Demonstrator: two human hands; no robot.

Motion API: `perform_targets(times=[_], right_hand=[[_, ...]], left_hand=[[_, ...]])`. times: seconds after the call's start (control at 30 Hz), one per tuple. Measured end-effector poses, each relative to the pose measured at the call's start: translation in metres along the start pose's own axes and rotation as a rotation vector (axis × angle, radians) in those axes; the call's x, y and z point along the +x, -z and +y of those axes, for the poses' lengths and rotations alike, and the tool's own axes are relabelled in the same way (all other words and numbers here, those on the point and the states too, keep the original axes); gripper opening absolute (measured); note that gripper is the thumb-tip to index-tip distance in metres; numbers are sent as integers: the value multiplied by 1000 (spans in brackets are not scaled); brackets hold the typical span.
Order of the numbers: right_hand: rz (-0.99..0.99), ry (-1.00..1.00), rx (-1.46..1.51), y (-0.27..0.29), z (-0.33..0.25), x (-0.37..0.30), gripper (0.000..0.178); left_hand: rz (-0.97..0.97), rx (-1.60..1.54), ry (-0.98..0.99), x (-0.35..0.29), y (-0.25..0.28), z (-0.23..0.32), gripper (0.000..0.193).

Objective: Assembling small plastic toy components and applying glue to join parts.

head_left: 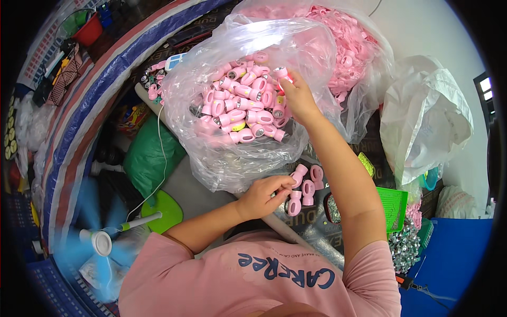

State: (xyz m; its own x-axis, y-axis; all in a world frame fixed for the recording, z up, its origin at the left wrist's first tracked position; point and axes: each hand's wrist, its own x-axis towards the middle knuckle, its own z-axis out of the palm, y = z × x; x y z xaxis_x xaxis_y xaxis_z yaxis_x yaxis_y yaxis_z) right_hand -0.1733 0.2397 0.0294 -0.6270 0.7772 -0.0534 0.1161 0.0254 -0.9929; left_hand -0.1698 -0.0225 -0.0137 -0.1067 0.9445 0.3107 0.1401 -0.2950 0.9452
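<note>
Over the clear plastic bag [222, 164], my right hand [300, 98] is closed around a small pink flashlight [280, 73]; a red glow shows beside its fingers. Heaped inside the bag are many more pink flashlights [245, 103] with silver lens ends and oval openings in their handles. My left hand [264, 196] rests at the table's near edge, thumb and fingers apart. Its fingertips reach the side of a little group of pink flashlights [308, 191] lying on the dark tabletop. Whether they press on one of them is hard to see.
Behind the bag stands another bag of pink parts [351, 47]. To the right are a green basket [392, 208], a pile of silvery parts [405, 245] and a white sack [422, 121]. A blue fan [100, 243] spins at lower left, near a green bag [150, 153].
</note>
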Motion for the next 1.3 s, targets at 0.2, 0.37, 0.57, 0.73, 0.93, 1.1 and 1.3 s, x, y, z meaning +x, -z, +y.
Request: perform_targets(times=[0.2,0.37,0.57,0.73,0.93,1.1,1.3], right_hand=[[124,314,-364,2,15,7,43],[182,443,-583,-4,7,0,44],[221,349,-509,-4,4,-1,45],[221,479,-642,-4,11,2,46],[256,504,-715,4,14,-4,49],[228,551,-748,-12,31,9,41],[221,768,-618,13,-54,-77,13]], left_hand=[[0,48,-25,0,1,-4,25],[30,34,-16,0,0,-6,23],[10,69,-69,2,2,-5,21],[12,63,-39,-1,2,-6,20],[-27,51,-30,1,0,-5,20],[-9,131,43,-10,-3,-19,19],[-22,-38,76,-9,-6,-25,27]])
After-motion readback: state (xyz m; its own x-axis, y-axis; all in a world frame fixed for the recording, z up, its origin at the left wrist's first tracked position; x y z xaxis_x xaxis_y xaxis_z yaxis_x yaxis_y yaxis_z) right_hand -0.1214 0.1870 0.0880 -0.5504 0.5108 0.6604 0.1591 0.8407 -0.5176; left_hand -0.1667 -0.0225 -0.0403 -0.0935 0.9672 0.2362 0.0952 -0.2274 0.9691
